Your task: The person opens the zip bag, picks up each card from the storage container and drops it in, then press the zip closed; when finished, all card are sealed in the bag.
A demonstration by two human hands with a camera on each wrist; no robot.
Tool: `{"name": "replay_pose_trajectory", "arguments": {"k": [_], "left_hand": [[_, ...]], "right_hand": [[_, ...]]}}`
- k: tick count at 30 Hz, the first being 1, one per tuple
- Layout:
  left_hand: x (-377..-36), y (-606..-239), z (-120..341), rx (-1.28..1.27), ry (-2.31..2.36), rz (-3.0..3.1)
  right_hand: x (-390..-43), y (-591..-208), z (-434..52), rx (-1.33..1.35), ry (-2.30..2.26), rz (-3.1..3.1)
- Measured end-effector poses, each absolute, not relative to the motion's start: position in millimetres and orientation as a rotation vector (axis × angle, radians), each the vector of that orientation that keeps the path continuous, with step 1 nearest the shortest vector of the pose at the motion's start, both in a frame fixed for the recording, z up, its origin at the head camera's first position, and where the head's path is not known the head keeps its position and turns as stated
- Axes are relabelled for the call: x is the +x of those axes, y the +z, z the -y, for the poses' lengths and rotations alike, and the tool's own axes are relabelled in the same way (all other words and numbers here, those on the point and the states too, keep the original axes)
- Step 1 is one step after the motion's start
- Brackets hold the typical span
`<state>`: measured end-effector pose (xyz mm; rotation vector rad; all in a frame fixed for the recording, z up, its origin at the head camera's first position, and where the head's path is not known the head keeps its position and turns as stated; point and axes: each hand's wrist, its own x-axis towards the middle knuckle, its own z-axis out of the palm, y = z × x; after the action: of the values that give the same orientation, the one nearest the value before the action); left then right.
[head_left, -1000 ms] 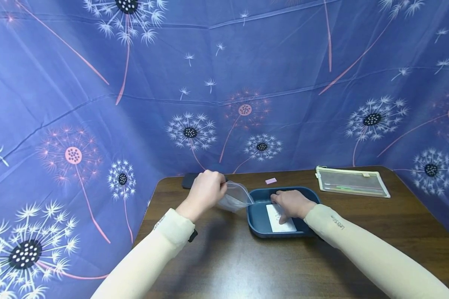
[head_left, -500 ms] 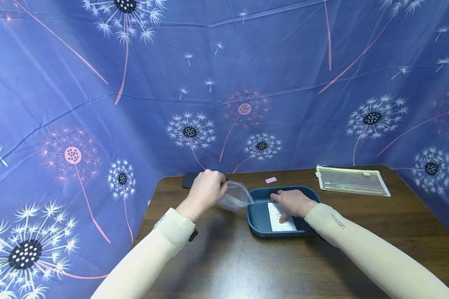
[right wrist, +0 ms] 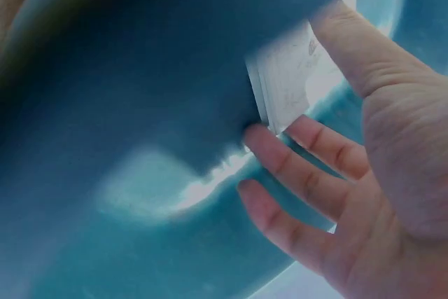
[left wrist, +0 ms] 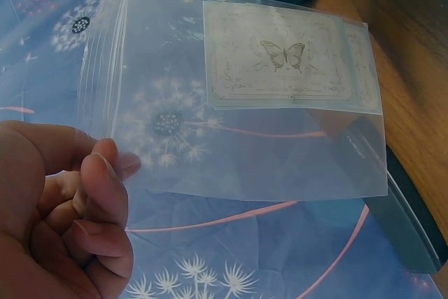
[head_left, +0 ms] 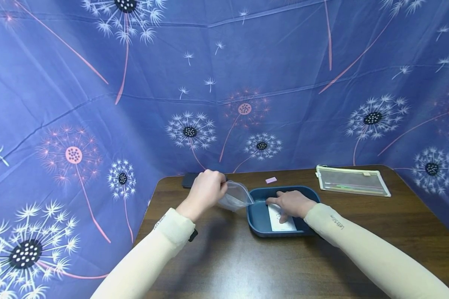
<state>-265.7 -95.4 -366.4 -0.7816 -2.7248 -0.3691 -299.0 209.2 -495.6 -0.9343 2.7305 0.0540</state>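
Observation:
In my left hand [head_left: 206, 191] I pinch a clear zip bag [head_left: 233, 196] near its zip end. The left wrist view shows cards [left wrist: 280, 54] with a butterfly print lying inside that bag. My right hand [head_left: 289, 203] reaches into a dark blue tray [head_left: 256, 224] to the right of the bag. There its thumb lies on a white stack of paper cards [head_left: 280, 218] with a faint print. The other fingers [right wrist: 301, 183] stretch out fairly straight, some at the stack's edge in the right wrist view. Part of the stack is hidden under the hand.
Behind the tray lies a small pink block [head_left: 271, 180]. A mesh zip pouch [head_left: 353, 182] with thin items inside lies at the back right. A dark object [head_left: 188, 180] sits at the back left, partly behind the left hand. A patterned blue cloth [head_left: 224, 83] hangs around the wooden table [head_left: 224, 265].
The right hand's forefinger has stretched out to the left, towards the far edge of the card stack. The left hand and the zip bag stay in place.

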Motion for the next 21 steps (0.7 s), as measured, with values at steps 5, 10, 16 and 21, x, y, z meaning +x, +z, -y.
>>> {"name": "replay_pose_trajectory", "arguments": {"k": [5, 10, 16, 21], "left_hand": [[-264, -366, 95, -0.781, -0.367, 2.721], [-263, -367, 95, -0.783, -0.366, 2.702], [-264, -369, 97, -0.769, -0.37, 2.706], [-265, -367, 97, -0.758, -0.357, 2.712]], "right_hand": [[-296, -495, -210, -0.951, 0.006, -2.754], [-294, -496, -213, -0.976, -0.025, -2.787], [-296, -497, -218, -1.011, 0.004, -2.861], [-298, -493, -220, -0.975, 0.023, -2.918]]}}
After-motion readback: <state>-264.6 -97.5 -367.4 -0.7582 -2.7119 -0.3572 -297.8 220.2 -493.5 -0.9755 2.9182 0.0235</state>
